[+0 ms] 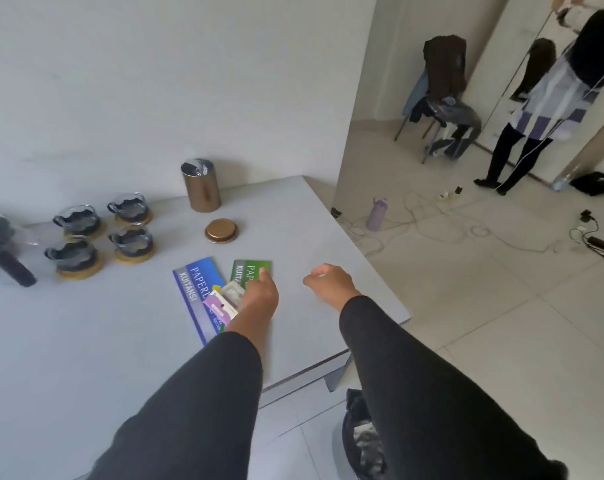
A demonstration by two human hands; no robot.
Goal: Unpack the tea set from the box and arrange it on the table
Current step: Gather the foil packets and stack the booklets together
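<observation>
On the pale grey table [86, 341], toward its far left, four small glass cups with dark handles [101, 233] stand in a two-by-two group, each on its own round wooden coaster [80, 271]; dark packing seems to sit inside them, though blur hides the detail. At the left edge lies a clear glass teapot with a dark handle [6, 247], partly cut off by the frame and tipped on its side. Behind the cups, near the wall, a tall bronze metal canister [200, 187] stands upright and uncovered, with crinkled foil showing at its mouth; its round bronze lid [221, 231] lies flat on the table just in front of it, apart from it. Nearer the person, a blue receipt booklet [193, 292] and a green receipt booklet [250, 270] lie side by side, with small paper sachets [224, 301] on top of them. The left hand [259, 296], in a black sleeve, rests over the sachets and the green booklet with fingers bent down onto them; whether it pinches anything, I cannot tell. The right hand [330, 285] hovers above bare tabletop near the right edge, fingers loosely curled, holding nothing.
</observation>
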